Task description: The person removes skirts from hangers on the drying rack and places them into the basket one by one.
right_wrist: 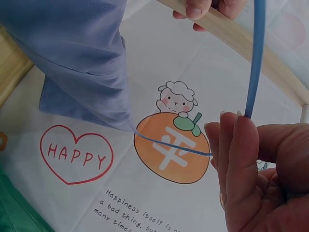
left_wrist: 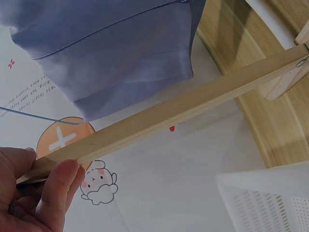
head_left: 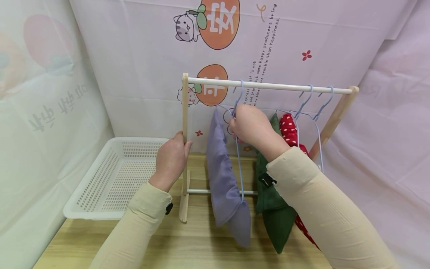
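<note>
My left hand [head_left: 172,158] grips the left wooden post [head_left: 185,112] of a small clothes rack, thumb and fingers wrapped about it. In the left wrist view the post slants up to the right from that hand. My right hand [head_left: 251,125] pinches a blue wire hanger [head_left: 239,160] just below its hook, which loops over the white top rail [head_left: 268,86]. A lavender garment [head_left: 221,168] hangs from this hanger's far side, folded over it. In the right wrist view the hanger wire [right_wrist: 257,58] runs into my fingertips.
Farther right on the rail hang a green garment [head_left: 273,190] and a red polka-dot garment [head_left: 289,129] on blue hangers. A white perforated basket [head_left: 100,179] stands left of the rack on the wooden table [head_left: 161,246]. Printed white cloth [head_left: 141,63] encloses the back and sides.
</note>
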The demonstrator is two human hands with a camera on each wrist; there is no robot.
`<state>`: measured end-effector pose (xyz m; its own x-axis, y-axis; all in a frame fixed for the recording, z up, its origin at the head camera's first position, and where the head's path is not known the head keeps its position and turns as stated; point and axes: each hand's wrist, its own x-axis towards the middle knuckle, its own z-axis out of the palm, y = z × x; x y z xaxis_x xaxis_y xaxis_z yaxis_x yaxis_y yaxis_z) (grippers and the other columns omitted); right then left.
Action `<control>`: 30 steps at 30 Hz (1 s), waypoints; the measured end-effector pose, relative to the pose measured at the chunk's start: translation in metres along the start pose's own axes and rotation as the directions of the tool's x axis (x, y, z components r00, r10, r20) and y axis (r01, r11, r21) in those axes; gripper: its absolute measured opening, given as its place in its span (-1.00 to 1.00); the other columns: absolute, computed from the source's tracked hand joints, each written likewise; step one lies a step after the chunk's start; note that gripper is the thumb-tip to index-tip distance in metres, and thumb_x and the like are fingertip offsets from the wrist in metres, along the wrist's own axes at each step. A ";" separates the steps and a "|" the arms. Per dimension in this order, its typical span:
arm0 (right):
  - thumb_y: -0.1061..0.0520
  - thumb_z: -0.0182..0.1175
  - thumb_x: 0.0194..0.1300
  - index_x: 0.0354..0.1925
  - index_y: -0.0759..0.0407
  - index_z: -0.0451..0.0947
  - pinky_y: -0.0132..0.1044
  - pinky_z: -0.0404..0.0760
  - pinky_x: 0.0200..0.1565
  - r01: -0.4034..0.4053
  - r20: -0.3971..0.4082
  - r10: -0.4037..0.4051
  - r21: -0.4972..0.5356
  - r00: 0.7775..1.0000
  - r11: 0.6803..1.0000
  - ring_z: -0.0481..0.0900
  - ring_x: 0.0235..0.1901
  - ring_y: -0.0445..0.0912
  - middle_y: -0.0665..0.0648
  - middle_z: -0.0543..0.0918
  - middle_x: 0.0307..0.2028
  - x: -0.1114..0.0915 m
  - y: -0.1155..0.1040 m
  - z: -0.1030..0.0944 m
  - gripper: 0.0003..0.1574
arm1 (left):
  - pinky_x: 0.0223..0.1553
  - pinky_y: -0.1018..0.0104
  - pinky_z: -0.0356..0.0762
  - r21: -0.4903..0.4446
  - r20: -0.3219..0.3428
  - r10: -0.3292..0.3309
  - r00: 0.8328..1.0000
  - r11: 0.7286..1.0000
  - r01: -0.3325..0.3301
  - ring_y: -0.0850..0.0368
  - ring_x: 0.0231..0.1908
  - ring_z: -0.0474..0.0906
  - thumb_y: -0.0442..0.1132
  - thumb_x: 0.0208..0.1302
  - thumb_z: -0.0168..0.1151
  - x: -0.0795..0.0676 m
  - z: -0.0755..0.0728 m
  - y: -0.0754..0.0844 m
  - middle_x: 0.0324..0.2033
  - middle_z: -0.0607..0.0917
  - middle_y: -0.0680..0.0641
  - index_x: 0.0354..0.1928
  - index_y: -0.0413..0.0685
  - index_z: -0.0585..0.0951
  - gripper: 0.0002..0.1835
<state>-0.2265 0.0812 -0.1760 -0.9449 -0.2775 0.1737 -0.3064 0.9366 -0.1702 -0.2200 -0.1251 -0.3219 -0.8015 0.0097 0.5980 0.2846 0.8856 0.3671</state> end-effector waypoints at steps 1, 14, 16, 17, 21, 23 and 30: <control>0.15 -0.05 0.31 -0.46 0.17 0.47 -0.14 0.50 -0.20 0.003 0.000 -0.003 0.000 1.000 1.000 0.60 -0.45 -0.01 0.04 0.60 -0.71 0.000 0.000 0.000 -0.76 | -0.48 0.02 0.61 -0.001 -0.001 0.000 1.000 1.000 0.000 -0.14 -0.41 0.68 -0.08 0.42 0.12 0.000 0.000 0.000 -0.30 0.71 -0.30 0.11 -0.43 0.48 -0.51; 0.15 -0.06 0.30 -0.50 0.16 0.47 -0.13 0.51 -0.21 0.030 -0.037 -0.030 0.009 0.999 1.000 0.58 -0.45 0.01 0.05 0.60 -0.68 0.002 -0.002 0.003 -0.73 | -0.54 0.06 0.58 -0.007 -0.006 0.000 1.000 1.000 0.000 -0.08 -0.49 0.66 -0.08 0.41 0.13 0.001 0.000 0.000 -0.36 0.71 -0.25 0.08 -0.40 0.50 -0.54; 0.16 -0.07 0.28 -0.52 0.16 0.47 -0.14 0.51 -0.21 0.033 -0.044 -0.032 0.012 0.999 0.999 0.58 -0.45 0.01 0.05 0.59 -0.70 0.002 -0.003 0.004 -0.72 | -0.54 0.07 0.58 -0.010 -0.005 -0.001 1.000 1.000 0.000 -0.07 -0.49 0.65 -0.08 0.41 0.13 0.000 -0.001 0.000 -0.36 0.71 -0.24 0.08 -0.39 0.50 -0.54; 0.17 -0.08 0.27 -0.52 0.16 0.48 -0.14 0.51 -0.20 0.035 -0.045 -0.034 0.020 0.998 0.999 0.59 -0.45 0.01 0.04 0.59 -0.71 0.002 -0.003 0.004 -0.72 | -0.55 0.07 0.58 -0.011 -0.005 -0.001 1.000 1.000 0.000 -0.07 -0.50 0.65 -0.08 0.41 0.13 0.000 -0.001 0.000 -0.36 0.71 -0.24 0.08 -0.39 0.50 -0.54; 0.18 -0.08 0.24 -0.56 0.15 0.49 -0.16 0.51 -0.22 0.038 -0.052 -0.035 0.042 0.998 0.998 0.59 -0.48 -0.02 0.03 0.58 -0.75 0.002 -0.003 0.005 -0.70 | -0.53 0.08 0.58 -0.011 -0.004 -0.002 1.000 1.000 0.002 -0.07 -0.48 0.66 -0.08 0.42 0.12 0.000 -0.001 0.000 -0.35 0.71 -0.25 0.09 -0.40 0.50 -0.53; 0.18 -0.08 0.25 -0.57 0.15 0.49 -0.17 0.50 -0.26 0.033 -0.050 -0.030 0.057 0.998 0.998 0.59 -0.51 -0.03 0.04 0.58 -0.75 0.003 -0.003 0.006 -0.68 | -0.52 0.08 0.59 -0.010 -0.004 -0.003 1.000 1.000 0.003 -0.07 -0.47 0.66 -0.08 0.42 0.12 0.000 0.000 0.000 -0.34 0.71 -0.25 0.10 -0.41 0.49 -0.53; 0.09 -0.08 0.35 -0.59 0.14 0.52 -0.21 0.47 -0.39 0.001 -0.044 0.004 0.105 0.999 0.995 0.58 -0.59 -0.08 0.04 0.60 -0.72 0.005 -0.004 0.009 -0.59 | -0.52 0.07 0.58 -0.017 -0.006 -0.006 1.000 1.000 0.006 -0.07 -0.48 0.66 -0.10 0.41 0.13 0.000 0.000 0.000 -0.35 0.71 -0.24 0.09 -0.40 0.49 -0.54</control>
<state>-0.2310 0.0746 -0.1836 -0.9401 -0.2643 0.2155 -0.3175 0.9088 -0.2707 -0.2196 -0.1252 -0.3220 -0.8001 0.0012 0.5998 0.2885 0.8775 0.3832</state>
